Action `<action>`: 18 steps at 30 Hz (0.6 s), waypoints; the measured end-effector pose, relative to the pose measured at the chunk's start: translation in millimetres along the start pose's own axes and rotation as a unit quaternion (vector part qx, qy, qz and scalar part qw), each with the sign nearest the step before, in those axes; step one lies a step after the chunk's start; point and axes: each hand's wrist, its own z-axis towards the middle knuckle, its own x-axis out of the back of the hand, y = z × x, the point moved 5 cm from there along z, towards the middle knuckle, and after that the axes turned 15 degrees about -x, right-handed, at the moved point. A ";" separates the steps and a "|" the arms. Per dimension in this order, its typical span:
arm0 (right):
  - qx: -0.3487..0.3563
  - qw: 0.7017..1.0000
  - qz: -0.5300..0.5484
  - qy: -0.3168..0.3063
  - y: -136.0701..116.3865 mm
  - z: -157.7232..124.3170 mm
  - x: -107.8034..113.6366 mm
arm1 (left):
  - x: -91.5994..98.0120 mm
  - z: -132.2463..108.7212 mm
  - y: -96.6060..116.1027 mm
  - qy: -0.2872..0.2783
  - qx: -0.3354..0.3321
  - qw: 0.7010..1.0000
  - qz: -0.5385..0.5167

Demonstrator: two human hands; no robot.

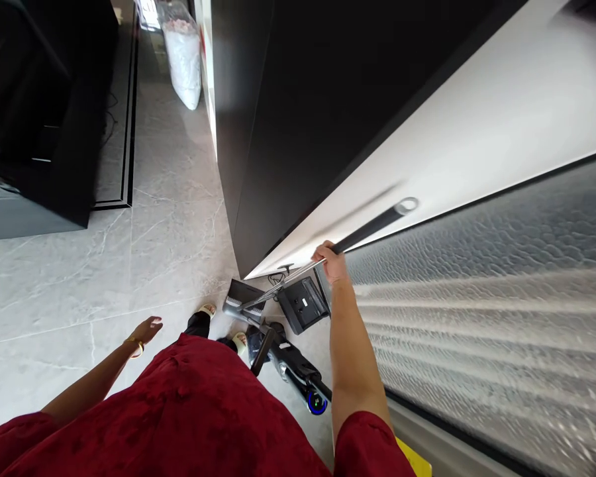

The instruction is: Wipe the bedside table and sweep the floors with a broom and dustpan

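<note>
My right hand (330, 261) is wrapped round a long pole (365, 232), just below its dark grip. The pole slants down to a dustpan (246, 295) with comb-like teeth on the floor. My left hand (148, 328) hangs over the floor at the left, fingers apart and holding nothing. Close to my feet stands a floor cleaner (293, 361) with a lit blue ring. Beside the dustpan lies a black base tray (302, 305). Whatever is at the pole's lower end is hard to make out.
A tall black cabinet (298, 119) rises ahead, with a white wall (501, 112) and a textured glass panel (477, 285) on the right. Black furniture (79, 132) stands at the left. A wrapped white bag (183, 63) is on the tiled floor (173, 245).
</note>
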 end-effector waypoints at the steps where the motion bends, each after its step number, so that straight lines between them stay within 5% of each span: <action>1: -0.006 1.000 -0.019 -0.010 -3.0 8.8 -4.8 | -1.4 -1.4 -5.2 0.007 -0.001 1.000 -0.007; 5: 0.005 1.000 -0.023 -0.008 -14.2 25.8 -8.5 | -8.6 -13.9 -31.7 0.035 0.017 0.999 -0.030; 11: 0.056 0.996 0.033 0.068 -34.3 2.3 20.1 | -12.0 -51.3 -63.9 0.041 0.054 0.998 -0.007; 15: 0.128 0.984 0.031 0.118 -64.0 -16.8 37.1 | -14.7 -64.7 -72.7 0.020 0.079 0.997 -0.002; 18: 0.120 0.987 0.007 0.108 -61.5 -19.9 35.5 | -17.6 -61.8 -67.9 0.006 0.073 0.997 -0.001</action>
